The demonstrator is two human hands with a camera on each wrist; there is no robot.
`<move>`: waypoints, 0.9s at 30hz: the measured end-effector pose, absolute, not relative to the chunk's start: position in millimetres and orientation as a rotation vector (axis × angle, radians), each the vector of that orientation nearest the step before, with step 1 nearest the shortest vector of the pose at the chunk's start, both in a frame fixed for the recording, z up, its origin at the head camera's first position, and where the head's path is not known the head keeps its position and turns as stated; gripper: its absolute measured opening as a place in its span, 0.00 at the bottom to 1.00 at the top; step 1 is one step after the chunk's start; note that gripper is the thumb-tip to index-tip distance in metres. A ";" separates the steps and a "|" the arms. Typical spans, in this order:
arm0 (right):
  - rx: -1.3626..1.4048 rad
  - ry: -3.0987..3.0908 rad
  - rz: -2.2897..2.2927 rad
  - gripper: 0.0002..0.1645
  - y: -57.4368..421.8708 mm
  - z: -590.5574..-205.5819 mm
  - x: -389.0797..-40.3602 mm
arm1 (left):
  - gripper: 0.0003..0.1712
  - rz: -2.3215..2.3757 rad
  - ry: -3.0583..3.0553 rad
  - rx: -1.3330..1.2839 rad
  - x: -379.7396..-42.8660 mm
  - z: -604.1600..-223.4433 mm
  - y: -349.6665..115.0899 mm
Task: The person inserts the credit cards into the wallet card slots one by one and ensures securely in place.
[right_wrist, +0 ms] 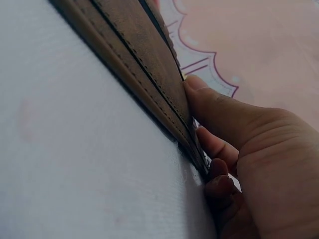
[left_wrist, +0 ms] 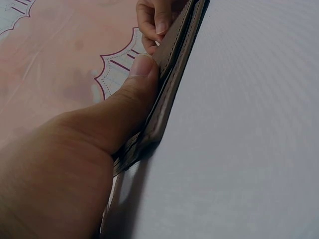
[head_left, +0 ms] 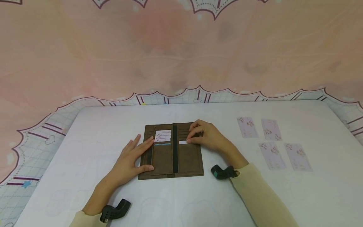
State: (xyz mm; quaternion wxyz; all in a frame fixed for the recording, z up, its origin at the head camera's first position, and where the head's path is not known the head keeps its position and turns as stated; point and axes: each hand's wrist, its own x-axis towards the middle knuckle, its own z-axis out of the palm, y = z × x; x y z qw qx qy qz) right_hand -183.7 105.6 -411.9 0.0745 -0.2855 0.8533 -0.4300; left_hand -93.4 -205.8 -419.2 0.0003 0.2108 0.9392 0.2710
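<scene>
A brown wallet (head_left: 189, 160) lies spread flat on the white table, with a dark band along its fold. Several white cards (head_left: 163, 136) sit stacked in the slots of its left half. My left hand (head_left: 129, 162) rests on the left edge, fingers extended and thumb on the lower part; in the left wrist view the thumb (left_wrist: 142, 74) presses the wallet's stitched edge. Over the right half, my right hand (head_left: 206, 134) pinches a white card (head_left: 182, 142) at a slot. Only a strip of that card shows. The right wrist view hides the card behind the wallet and fingers.
Several pale printed cards (head_left: 270, 156) lie apart from one another on the table (head_left: 175, 201), to the right of the wallet. A patterned peach curtain (head_left: 170, 56) stands behind the table's far edge. Each wrist wears a black device (head_left: 116, 210).
</scene>
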 end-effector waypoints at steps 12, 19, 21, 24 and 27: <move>-0.892 2.554 -1.315 0.05 107.2 -413.0 -183.6 | 0.50 0.847 2.942 0.649 -93.0 -419.0 -205.5; -0.901 2.531 -1.323 0.12 108.5 -413.4 -183.9 | 0.50 0.848 2.945 0.657 -93.2 -419.4 -206.4; -0.899 2.523 -1.325 0.13 108.6 -413.2 -183.9 | 0.50 0.848 2.945 0.660 -93.3 -419.5 -206.6; -0.911 2.521 -1.320 0.14 108.5 -413.8 -184.7 | 0.50 0.843 2.946 0.660 -93.7 -419.9 -206.5; -0.927 2.521 -1.320 0.14 108.5 -414.2 -185.2 | 0.50 0.843 2.947 0.661 -93.7 -419.7 -206.2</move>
